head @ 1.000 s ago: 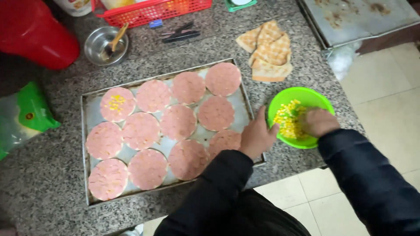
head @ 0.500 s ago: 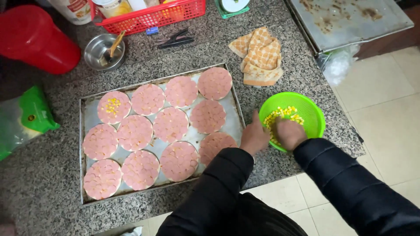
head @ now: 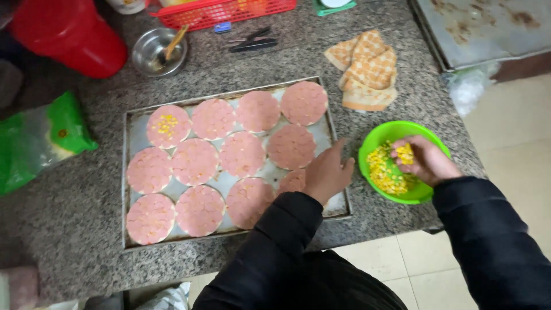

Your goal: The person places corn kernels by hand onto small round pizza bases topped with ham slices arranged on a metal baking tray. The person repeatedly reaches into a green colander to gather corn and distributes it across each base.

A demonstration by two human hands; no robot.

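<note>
Corn kernels point(head: 385, 172) sit in the green bowl point(head: 427, 192) at the counter's right edge, just beside the baking tray point(head: 131, 123); the right hand point(head: 422, 159) is in the bowl, fingers bunched around a pinch of kernels. Left hand point(head: 326, 175) rests on the tray's right end over one of the pink meat-topped rounds point(head: 242, 154), fingers together and slightly curled, holding nothing. Judging by the one round already carrying corn point(head: 167, 125) at the far-left corner, the step looks like topping with corn, barely begun; the next move calls for carrying the pinch across without spilling and scattering it evenly on a bare round.
</note>
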